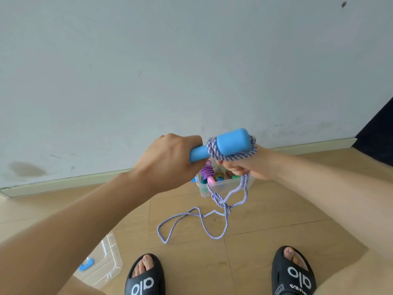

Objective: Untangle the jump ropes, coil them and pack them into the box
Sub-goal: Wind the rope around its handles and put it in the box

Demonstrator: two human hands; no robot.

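Pale scuffed wall [191, 60] meeting light wood-plank floor [265, 209] at a cream baseboard [63, 184]; daylight falling evenly.

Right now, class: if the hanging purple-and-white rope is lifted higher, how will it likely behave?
Probably floppy: the purple-and-white rope droops from the right hand in loose loops. It may snag, since strands cross below the clear box. Likely light.

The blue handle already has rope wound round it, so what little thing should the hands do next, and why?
Probably wind one more turn. The left hand grips the blue handle, and the right hand holds the purple-white rope just below the wraps. A long tail lies looped on the floor, so it isn't ready for the box yet.
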